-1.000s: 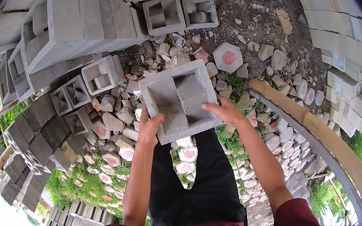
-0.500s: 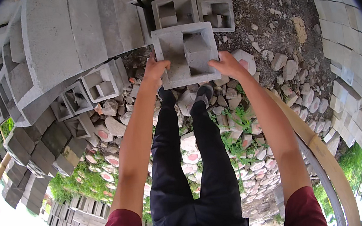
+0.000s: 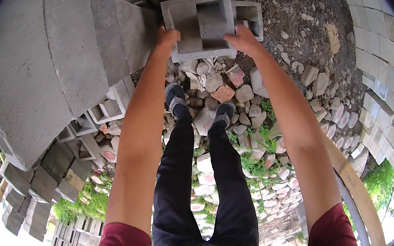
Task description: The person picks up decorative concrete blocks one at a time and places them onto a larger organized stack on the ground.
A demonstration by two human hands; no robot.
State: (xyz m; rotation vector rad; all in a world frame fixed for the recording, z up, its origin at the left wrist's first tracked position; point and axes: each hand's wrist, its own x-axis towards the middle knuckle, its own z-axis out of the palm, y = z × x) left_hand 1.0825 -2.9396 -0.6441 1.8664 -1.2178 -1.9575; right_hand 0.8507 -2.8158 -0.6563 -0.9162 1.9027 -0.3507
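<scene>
Grey hollow concrete block [image 3: 199,27] sits at arm's length, far from us, its long axis running left to right, cavities facing up (toward us); our left hand [image 3: 167,38] and right hand [image 3: 242,40] grip its near corners above the rubble [image 3: 233,94].

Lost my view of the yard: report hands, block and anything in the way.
Left hand and right hand grip the grey hollow concrete block, arms outstretched. Block stack close on the left. Loose rubble underfoot.

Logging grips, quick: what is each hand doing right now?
Left hand: closed on the left side of the hollow concrete block.
Right hand: closed on the block's right lower edge.
</scene>
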